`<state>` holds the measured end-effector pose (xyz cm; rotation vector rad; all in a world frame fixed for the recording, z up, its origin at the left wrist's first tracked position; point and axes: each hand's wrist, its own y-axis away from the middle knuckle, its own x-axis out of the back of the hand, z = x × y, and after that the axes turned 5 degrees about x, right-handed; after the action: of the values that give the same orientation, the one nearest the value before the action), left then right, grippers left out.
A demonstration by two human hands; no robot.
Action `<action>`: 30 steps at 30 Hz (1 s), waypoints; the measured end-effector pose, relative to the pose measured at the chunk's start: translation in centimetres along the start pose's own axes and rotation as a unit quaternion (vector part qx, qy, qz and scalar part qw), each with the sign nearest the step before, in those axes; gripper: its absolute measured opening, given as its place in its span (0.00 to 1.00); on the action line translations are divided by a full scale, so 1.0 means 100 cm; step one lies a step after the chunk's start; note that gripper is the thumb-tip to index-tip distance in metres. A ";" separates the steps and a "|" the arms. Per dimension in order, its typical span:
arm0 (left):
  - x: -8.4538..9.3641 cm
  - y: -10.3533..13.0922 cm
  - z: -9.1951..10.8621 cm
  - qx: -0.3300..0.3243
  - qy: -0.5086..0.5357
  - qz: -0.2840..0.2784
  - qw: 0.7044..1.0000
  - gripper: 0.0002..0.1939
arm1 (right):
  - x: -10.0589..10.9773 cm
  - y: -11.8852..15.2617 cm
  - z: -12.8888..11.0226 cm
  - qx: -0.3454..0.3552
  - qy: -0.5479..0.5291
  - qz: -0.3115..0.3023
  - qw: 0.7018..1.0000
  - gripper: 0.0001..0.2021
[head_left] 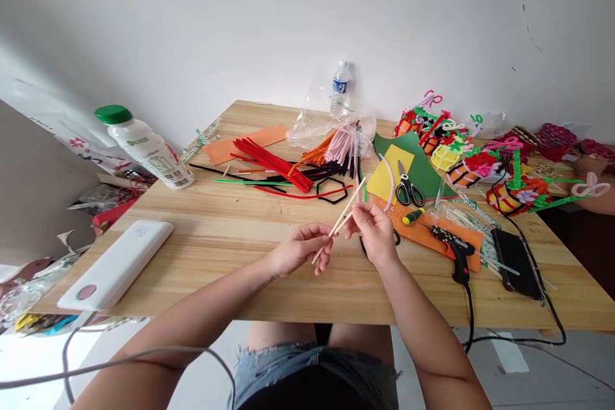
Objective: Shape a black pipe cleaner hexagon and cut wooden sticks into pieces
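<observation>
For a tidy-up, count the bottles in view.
2: a white bottle at the left edge of the table, and a clear bottle at the back, near the wall.

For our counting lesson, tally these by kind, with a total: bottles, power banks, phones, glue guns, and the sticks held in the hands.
Bottles: 2 (green-capped white bottle, clear water bottle)
Power bank: 1
Smartphone: 1
Hot glue gun: 1
Wooden sticks in left hand and right hand: 2
Total: 7

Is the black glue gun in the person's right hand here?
No, the glue gun lies partly on an orange sheet, away from the right hand, whose fingers are at the wooden sticks.
</observation>
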<state>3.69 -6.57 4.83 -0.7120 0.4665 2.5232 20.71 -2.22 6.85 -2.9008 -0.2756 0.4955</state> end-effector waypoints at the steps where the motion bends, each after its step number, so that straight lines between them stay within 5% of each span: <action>1: 0.000 0.000 -0.001 0.000 -0.001 0.000 1.000 0.13 | 0.000 0.000 0.001 0.001 0.002 0.001 1.000 0.12; 30: -0.002 -0.001 -0.001 0.015 0.009 0.016 1.000 0.14 | -0.008 0.008 0.005 0.061 0.096 0.025 0.993 0.09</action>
<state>3.90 -6.61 4.83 -0.7225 0.5241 2.5357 19.92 -3.07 6.48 -2.8137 -0.1387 0.2295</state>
